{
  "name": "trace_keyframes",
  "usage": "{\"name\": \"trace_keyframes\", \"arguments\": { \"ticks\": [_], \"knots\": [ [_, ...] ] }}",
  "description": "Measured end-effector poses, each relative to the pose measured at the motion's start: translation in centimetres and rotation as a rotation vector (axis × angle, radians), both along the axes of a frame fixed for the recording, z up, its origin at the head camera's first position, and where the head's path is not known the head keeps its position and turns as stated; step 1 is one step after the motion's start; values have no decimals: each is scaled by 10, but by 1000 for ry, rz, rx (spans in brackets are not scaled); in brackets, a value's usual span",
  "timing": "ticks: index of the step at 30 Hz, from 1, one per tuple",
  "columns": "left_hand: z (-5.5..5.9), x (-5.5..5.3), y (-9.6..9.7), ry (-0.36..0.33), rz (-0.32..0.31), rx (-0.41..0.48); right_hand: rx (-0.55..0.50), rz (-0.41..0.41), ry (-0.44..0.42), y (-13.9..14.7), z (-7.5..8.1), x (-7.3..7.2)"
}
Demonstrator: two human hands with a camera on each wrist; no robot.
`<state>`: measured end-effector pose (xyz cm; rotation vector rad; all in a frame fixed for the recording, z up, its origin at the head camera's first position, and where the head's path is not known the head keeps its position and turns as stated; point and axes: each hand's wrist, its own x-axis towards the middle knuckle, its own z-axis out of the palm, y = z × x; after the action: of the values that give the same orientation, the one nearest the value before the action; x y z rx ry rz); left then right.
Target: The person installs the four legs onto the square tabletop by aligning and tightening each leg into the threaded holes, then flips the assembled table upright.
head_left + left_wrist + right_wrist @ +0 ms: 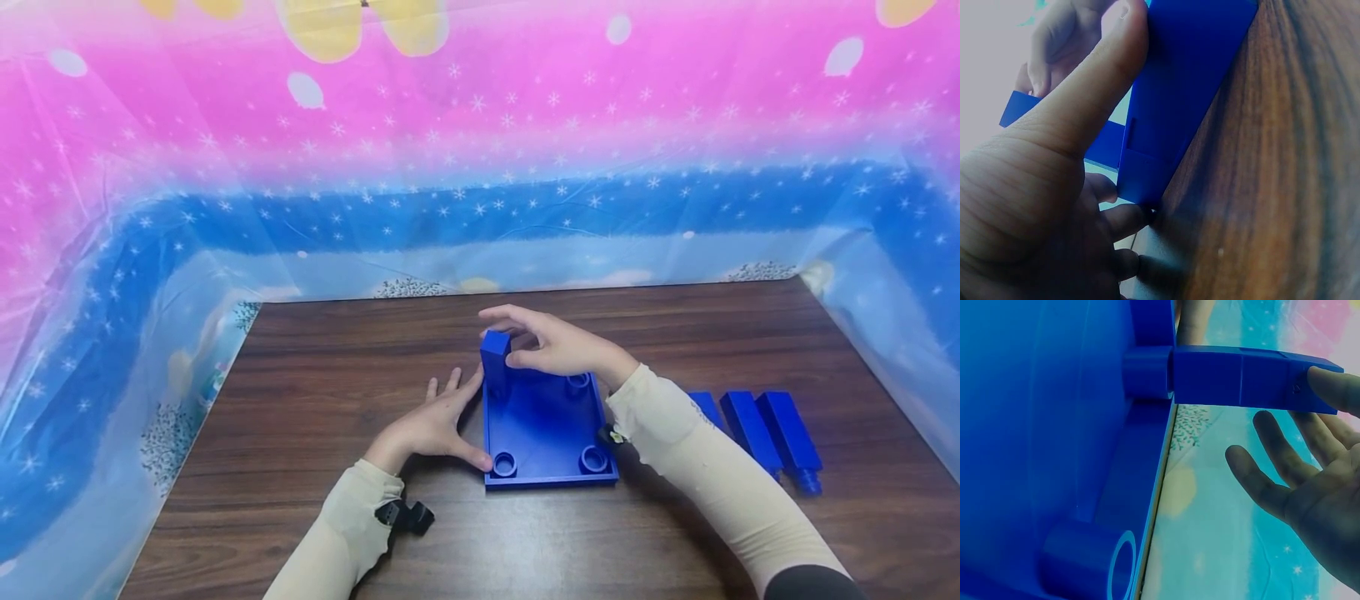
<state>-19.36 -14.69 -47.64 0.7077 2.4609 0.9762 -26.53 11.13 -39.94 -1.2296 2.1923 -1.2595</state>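
Observation:
A square blue plastic panel (551, 425) with a raised rim and round corner sockets lies on the table. One blue square leg (495, 362) stands upright at its far left corner. My right hand (558, 342) holds this leg near its top, thumb on one side and index finger behind; the other fingers extend free in the right wrist view. Along the panel's left edge my left hand (431, 421) rests with fingers spread, its thumb touching the near left corner. In the right wrist view, the leg (1229, 376) meets a socket (1147, 372).
Several more blue legs (783, 429) lie side by side right of the panel, one partly hidden by the right sleeve; threaded ends show on two. The brown wooden table (300, 375) is bounded by a patterned pink and blue cloth (480, 167) at the back and sides.

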Motion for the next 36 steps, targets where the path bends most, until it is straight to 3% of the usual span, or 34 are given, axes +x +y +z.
{"name": "trace_keyframes", "arguments": {
  "ticks": [5,12,22,36],
  "knots": [
    [-3,-1,0,7,-1,-8,6,-11,-3,0,0,0],
    [6,0,2,-11,-16,-41,22,-55,-2,0,-3,1],
    [8,1,-1,-18,-1,-67,5,-101,34,-2,-5,6],
    [6,0,0,-15,-18,-31,39,-188,77,-2,-7,9]
  ]
}}
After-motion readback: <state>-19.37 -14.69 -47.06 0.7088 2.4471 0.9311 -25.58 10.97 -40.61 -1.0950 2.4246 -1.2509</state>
